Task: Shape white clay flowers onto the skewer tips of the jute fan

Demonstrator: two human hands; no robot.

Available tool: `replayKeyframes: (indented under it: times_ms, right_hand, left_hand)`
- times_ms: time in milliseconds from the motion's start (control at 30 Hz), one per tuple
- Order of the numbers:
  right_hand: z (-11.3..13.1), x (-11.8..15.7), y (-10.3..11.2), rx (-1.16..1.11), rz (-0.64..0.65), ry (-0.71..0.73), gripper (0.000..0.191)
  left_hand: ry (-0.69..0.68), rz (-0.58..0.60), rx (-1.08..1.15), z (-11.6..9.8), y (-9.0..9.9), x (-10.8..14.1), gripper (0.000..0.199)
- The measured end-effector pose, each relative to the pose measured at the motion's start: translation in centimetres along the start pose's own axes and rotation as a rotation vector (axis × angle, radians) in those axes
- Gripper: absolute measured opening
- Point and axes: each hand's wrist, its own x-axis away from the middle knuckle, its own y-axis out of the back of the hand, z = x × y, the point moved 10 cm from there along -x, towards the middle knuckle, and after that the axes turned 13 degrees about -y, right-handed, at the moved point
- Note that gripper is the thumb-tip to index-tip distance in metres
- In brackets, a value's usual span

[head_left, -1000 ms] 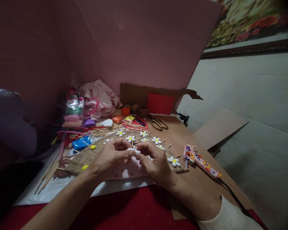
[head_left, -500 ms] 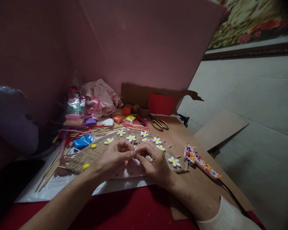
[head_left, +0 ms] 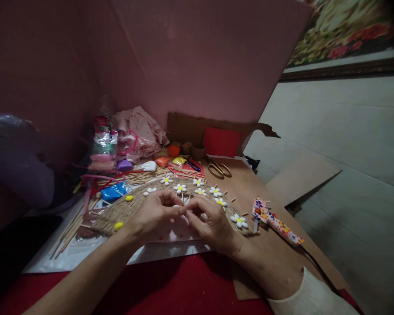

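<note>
A half-round piece wrapped in brown twine (head_left: 118, 212) lies across the middle, with thin sticks poking out past its outer edge. Several white flowers with yellow centres (head_left: 239, 221) sit on it, and two yellow ovals (head_left: 128, 198) rest on its left part. My left hand (head_left: 162, 213) and my right hand (head_left: 207, 218) meet over its inner edge, fingertips pinched close together. Something small and white shows between the fingers; its shape is mostly hidden. Below the hands is pale pink spotted material (head_left: 174, 234).
Gold-handled scissors (head_left: 219, 169) lie behind on brown board. A patterned glue gun (head_left: 276, 221) with a cord is at the right. Blue clay in plastic (head_left: 113, 192), loose sticks (head_left: 65, 232) and pink cloth (head_left: 141, 131) are on the left.
The hands stay pinched together in nearly the same place, with small finger movements. The view has shifted very slightly.
</note>
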Motion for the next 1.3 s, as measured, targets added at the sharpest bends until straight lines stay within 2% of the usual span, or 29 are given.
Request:
replayKeyframes:
  times_ms: [100,200,267,333,433,533,700,833,900,1033,1167,1300]
  right_hand:
    - [-1.7,-0.3,-0.4,-0.240,0.081,-0.178,0.005]
    - [-3.4,-0.1,-2.3,-0.679,0.284,-0.419,0.012]
    - [-3.7,0.0,-3.2,-0.905,0.361,-0.492,0.016]
    - [-4.0,-0.3,-3.0,-1.001,0.332,-0.497,0.018]
    - [-4.7,-0.7,-2.2,-0.956,0.225,-0.463,0.017]
    - [-4.6,-0.8,-1.1,-0.798,0.109,-0.397,0.012]
    - [-2.8,-0.3,1.1,-0.554,-0.082,-0.190,0.009]
    - [-2.1,0.0,1.4,-0.491,-0.100,-0.103,0.008]
    - [-1.8,0.0,1.4,-0.453,-0.090,-0.077,0.007]
    - [-1.9,0.0,1.1,-0.480,-0.050,-0.108,0.009]
    - [-2.0,0.0,1.0,-0.519,-0.050,-0.135,0.005]
    - [-1.0,0.0,1.6,-0.460,-0.099,-0.058,0.004]
  left_hand:
    - [-0.006,-0.025,0.057,-0.4,0.0,-0.1,0.021]
    - [-0.080,-0.136,0.142,-1.6,1.2,-0.4,0.016]
    - [-0.121,-0.174,0.147,-2.2,1.9,-0.5,0.018]
    - [-0.131,-0.142,0.136,-2.5,1.7,-0.6,0.019]
    - [-0.089,-0.047,0.154,-1.9,0.3,-0.4,0.026]
    - [-0.006,0.034,0.131,-0.7,-1.1,0.1,0.030]
    - [0.023,0.093,0.065,0.2,-1.5,0.4,0.032]
    - [0.053,0.144,0.094,0.6,-1.8,0.4,0.031]
    - [0.069,0.131,0.121,0.6,-1.8,0.5,0.031]
    - [0.060,0.050,0.129,0.0,-1.1,0.4,0.028]
    - [0.021,0.102,0.163,-0.5,-1.5,0.2,0.030]
    - [-0.013,0.100,0.156,-0.6,-1.5,0.2,0.028]
